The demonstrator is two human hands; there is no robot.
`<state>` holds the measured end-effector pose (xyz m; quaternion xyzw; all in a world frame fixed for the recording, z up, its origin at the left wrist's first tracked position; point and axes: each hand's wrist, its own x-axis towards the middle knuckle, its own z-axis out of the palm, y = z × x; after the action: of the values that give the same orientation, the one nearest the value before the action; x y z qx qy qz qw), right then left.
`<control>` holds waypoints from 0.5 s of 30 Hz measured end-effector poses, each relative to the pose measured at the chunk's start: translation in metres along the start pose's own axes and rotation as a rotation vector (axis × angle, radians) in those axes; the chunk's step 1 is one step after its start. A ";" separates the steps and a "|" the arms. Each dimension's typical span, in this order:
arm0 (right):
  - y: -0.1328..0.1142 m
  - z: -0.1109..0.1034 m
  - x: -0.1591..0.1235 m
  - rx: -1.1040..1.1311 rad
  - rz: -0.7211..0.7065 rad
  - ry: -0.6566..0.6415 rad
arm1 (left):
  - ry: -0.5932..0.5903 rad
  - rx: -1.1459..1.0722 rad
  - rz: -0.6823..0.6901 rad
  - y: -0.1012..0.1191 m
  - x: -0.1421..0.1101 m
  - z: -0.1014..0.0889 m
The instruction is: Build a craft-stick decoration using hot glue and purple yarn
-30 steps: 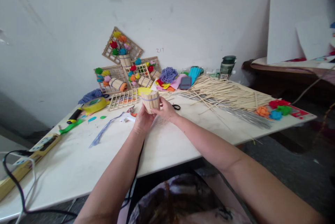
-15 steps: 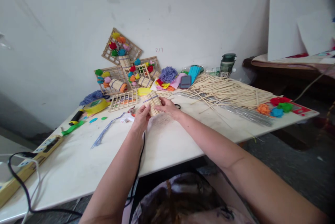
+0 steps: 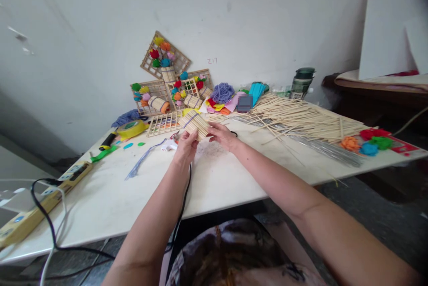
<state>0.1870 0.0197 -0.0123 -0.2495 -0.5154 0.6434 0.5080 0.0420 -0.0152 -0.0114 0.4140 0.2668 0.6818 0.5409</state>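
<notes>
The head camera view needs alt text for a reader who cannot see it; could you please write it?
Two bare hands, left and right, hold a small bundle of pale sticks banded with blue yarn above a white table. Behind are flower-decorated stick lattices and loose sticks.

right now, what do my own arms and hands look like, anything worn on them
Your left hand and right hand are ungloved, with no watch or bracelet visible. No sleeves show on the left arm or right arm. Rings are too small to judge.
</notes>
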 end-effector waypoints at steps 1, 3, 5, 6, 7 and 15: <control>0.001 0.000 0.000 0.013 0.009 -0.033 | 0.011 0.013 0.015 0.000 0.000 0.000; 0.001 0.000 -0.001 0.028 0.012 -0.076 | 0.027 0.061 0.030 0.000 0.000 0.001; 0.002 -0.001 -0.001 0.048 0.005 -0.071 | 0.034 0.120 0.030 0.001 0.000 0.002; 0.002 -0.002 -0.001 0.058 0.002 -0.064 | 0.035 0.149 0.026 0.002 0.000 0.002; 0.002 -0.002 -0.001 0.066 -0.002 -0.056 | 0.036 0.178 0.018 0.003 0.000 0.002; 0.001 -0.004 0.001 0.093 -0.039 0.043 | 0.103 0.555 -0.241 0.032 -0.001 -0.002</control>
<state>0.1898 0.0228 -0.0140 -0.2293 -0.4787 0.6511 0.5425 0.0237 -0.0245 0.0139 0.4763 0.5172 0.5338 0.4697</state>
